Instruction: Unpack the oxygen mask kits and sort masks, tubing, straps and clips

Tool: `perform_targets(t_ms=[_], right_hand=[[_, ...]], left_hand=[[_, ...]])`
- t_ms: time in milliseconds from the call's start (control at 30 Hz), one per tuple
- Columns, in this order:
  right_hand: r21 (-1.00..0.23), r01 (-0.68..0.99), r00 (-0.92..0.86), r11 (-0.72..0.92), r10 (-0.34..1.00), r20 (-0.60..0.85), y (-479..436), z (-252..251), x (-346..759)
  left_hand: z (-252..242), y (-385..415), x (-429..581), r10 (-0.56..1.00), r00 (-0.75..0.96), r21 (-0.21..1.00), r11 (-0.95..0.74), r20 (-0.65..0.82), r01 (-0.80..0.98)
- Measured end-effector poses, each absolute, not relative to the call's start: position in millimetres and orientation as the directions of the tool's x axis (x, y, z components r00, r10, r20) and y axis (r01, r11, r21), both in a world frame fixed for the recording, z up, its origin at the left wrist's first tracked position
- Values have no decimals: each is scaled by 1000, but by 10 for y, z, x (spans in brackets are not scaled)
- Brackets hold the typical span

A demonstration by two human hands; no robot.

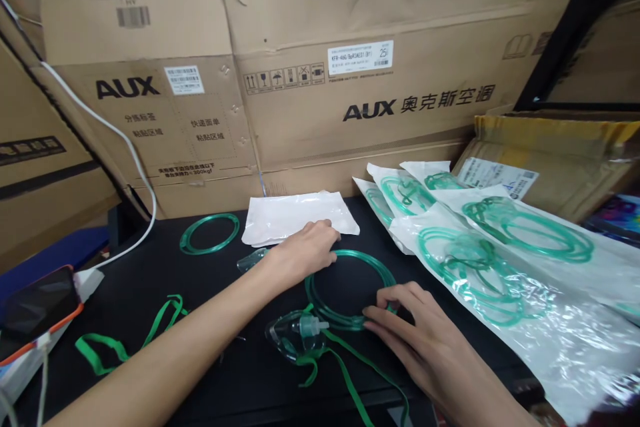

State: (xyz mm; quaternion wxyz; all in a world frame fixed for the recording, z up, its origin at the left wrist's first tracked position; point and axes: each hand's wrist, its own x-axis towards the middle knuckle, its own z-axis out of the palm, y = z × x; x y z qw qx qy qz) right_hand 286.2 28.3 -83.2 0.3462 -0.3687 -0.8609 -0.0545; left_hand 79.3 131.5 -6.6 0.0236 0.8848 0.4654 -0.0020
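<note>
My left hand (304, 250) lies over the far left side of a coil of green tubing (350, 290), fingers curled onto it, beside an empty white pouch (295, 217). At the coil's near right side, my right hand (415, 320) presses its fingertips on the tubing. A clear mask (297, 337) with a green strap (350, 380) lies just in front of the coil.
A second small green tubing coil (209, 233) and a loose green strap (125, 340) lie on the black table (150, 280) at left. Several sealed pouches (490, 260) of tubing are stacked at right. A phone (37, 307) sits at far left. AUX cardboard boxes (360, 80) stand behind.
</note>
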Motion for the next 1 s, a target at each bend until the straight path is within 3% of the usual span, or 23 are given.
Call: perform_targets(t_ms=[267,333,567,700,900,1000], right_hand=[[-229,707,-492,670,697,521,259,-917,2890],[-247,702,-486,668,703,519,257,-941,2920],[-160,769,-416,618,675,609,286,-1032,3045],[-151,780,-338,608,611,716,348,-1007,3029],[-170,756,-315,632,579,752,453,-1107,3081],[-161,748,-320,644,563,762,475,-1129,3093]], left_hand=[[145,1552,1078,754,548,119,-545,-362,830],[171,1605,1136,744,544,120,-544,-389,830],[396,1682,928,752,650,233,-617,-108,752],[664,1608,560,779,624,320,-609,67,726],[887,1507,-350,908,275,421,-395,317,817],[821,1469,-863,948,31,525,-203,318,827]])
